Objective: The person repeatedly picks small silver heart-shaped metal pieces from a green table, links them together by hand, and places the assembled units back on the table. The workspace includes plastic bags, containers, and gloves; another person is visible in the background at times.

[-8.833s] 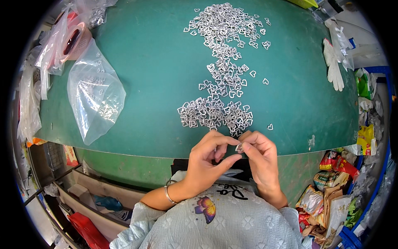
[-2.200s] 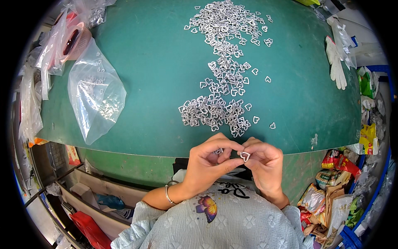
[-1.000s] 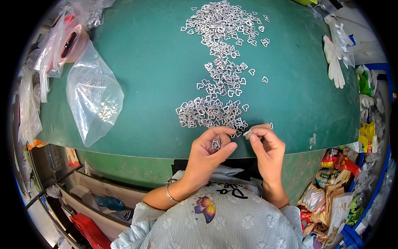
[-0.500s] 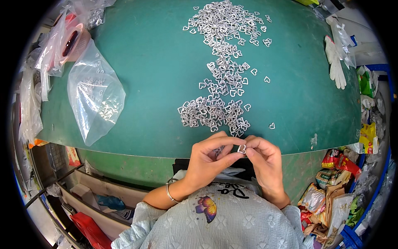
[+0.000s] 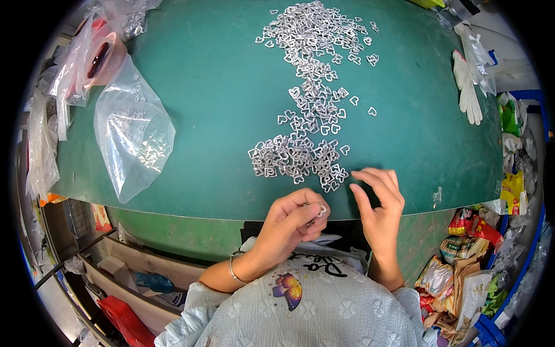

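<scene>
My left hand (image 5: pixel 292 218) is closed at the table's near edge, with a small silver heart-shaped ring (image 5: pixel 322 211) showing between thumb and forefinger. Whether more pieces sit inside that palm is hidden by the fingers. Just to the right, my right hand (image 5: pixel 381 199) is raised with thumb and fingers apart and nothing between them. Its fingertips come close to the near end of a heap of silver heart rings (image 5: pixel 289 156). This heap runs as a strip away from me to a wider pile (image 5: pixel 312 29) at the far side.
On the left of the green table (image 5: pixel 214 115) lies a clear plastic bag (image 5: pixel 136 139) with some hearts in it. Behind it is a pink basket (image 5: pixel 110 66) among more plastic. A white glove (image 5: pixel 467 92) lies at the right edge. Colourful packets (image 5: pixel 462 248) crowd the lower right.
The hands have parted: the right moved up and right and opened, while the left curled round the heart ring. The lone heart to the right of the heap is no longer visible where my right hand is.
</scene>
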The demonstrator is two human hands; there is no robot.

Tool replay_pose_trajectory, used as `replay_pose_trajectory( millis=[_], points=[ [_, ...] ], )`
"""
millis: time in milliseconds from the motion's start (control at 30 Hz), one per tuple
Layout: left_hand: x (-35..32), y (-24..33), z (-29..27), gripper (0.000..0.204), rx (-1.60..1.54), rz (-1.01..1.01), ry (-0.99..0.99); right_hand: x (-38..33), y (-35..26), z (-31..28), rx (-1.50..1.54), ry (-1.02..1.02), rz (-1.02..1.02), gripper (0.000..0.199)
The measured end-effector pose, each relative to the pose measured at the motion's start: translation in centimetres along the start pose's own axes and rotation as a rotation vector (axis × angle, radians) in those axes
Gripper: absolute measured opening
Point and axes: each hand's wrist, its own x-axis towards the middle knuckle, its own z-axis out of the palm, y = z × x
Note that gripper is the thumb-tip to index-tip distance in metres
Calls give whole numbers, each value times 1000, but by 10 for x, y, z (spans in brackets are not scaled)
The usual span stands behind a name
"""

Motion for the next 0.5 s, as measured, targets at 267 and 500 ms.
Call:
replay_pose_trajectory(
  millis=[267, 500],
  points=[
    [-2, 2, -6, 14, 57, -9, -103, 2, 13, 13, -203, 65, -147, 15],
    [4, -2, 4, 24, 488, 222, 197, -17, 3, 4, 903, -241, 393, 8]
  ],
)
